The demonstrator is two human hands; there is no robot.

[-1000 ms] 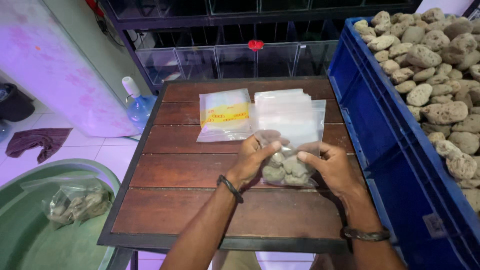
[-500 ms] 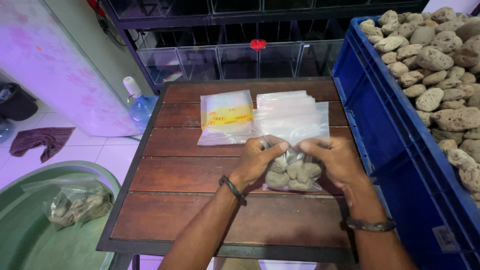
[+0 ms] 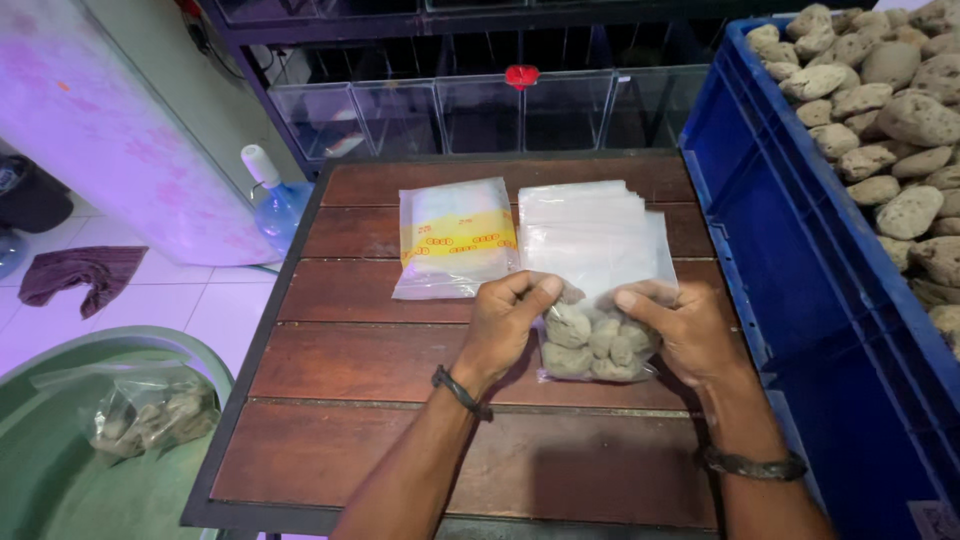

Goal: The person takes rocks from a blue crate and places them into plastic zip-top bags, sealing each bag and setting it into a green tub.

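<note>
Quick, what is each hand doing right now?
Left hand: closed, pinching the top of the clear bag of stones.
Right hand: closed, pinching the same bag's top on the other side.

Both hands hold a small clear bag of stones point(image 3: 597, 345) above the wooden bench point(image 3: 380, 370); the left hand point(image 3: 507, 322) pinches its top edge at one side and the right hand point(image 3: 682, 330) grips the other. Behind it lies a stack of empty clear bags point(image 3: 595, 232), with a yellow-banded packet point(image 3: 455, 238) just beside. A blue crate point(image 3: 790, 260) heaped with pale rocks point(image 3: 890, 110) stands to the right. To the left, a green tub point(image 3: 60, 490) holds another filled bag point(image 3: 150, 412).
</note>
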